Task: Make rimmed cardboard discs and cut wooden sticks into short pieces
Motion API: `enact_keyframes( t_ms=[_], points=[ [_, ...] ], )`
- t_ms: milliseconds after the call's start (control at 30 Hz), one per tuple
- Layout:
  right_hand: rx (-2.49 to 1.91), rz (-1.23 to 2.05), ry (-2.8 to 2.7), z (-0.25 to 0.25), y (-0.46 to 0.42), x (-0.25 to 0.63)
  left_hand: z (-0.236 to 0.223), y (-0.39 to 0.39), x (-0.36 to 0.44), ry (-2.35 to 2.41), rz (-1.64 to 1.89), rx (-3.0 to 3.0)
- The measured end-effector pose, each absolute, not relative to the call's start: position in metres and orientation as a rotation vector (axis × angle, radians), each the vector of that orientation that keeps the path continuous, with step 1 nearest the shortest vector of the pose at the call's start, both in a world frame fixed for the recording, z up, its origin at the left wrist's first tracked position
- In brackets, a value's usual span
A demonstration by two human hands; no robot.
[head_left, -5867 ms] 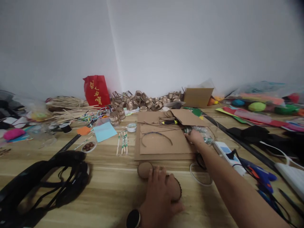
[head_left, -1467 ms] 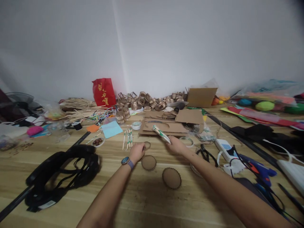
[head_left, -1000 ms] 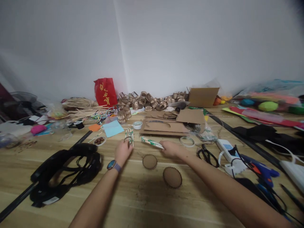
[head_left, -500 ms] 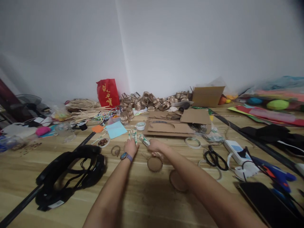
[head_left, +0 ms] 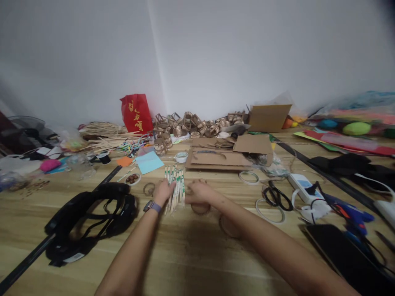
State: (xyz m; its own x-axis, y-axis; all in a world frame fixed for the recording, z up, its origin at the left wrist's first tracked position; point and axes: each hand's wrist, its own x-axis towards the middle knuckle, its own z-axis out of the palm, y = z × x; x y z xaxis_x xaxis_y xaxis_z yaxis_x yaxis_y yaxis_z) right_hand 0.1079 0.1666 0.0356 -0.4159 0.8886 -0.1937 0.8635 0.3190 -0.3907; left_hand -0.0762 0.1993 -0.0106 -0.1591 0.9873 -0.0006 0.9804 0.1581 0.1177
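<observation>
Several flat wooden sticks with green-and-white strips (head_left: 176, 190) lie fanned out on the table between my hands. My left hand (head_left: 163, 192) grips the left side of this fan, its fingertips partly hidden among the sticks. Just right of the sticks is my right hand (head_left: 199, 192), palm down with bent, slightly spread fingers. Nothing shows in its grasp, though the fingers are a little blurred. Under the right wrist, a round cardboard disc (head_left: 200, 209) is partly covered, and a second disc (head_left: 230, 227) lies behind the forearm.
Flat cardboard (head_left: 216, 160) and a small white tub (head_left: 181, 157) lie beyond my hands. At left are a bowl of brown balls (head_left: 132, 179) and a black head strap (head_left: 89, 222). Tape rings (head_left: 249, 177), cables (head_left: 277, 197) and a blue glue gun (head_left: 352, 211) are at right.
The bundle in my right hand has come down and spread beside the other sticks, and that hand no longer visibly holds it. My left hand has shifted slightly left.
</observation>
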Motion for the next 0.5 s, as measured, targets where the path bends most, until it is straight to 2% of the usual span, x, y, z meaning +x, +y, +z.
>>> enact_keyframes(
  t_ms=[167, 367, 500],
  points=[
    [-1.744, 0.52, -2.644, 0.026, 0.138, 0.134, -0.011, 0.194, -0.04, 2.369, 0.193, 1.948],
    [-2.006, 0.286, -2.52, 0.031, 0.164, 0.174, -0.011, 0.196, -0.023, 2.408, 0.204, 1.875],
    [-1.923, 0.143, -2.515, 0.035, 0.168, 0.185, -0.01, 0.195, -0.022, 2.413, 0.209, 1.861]
  ],
)
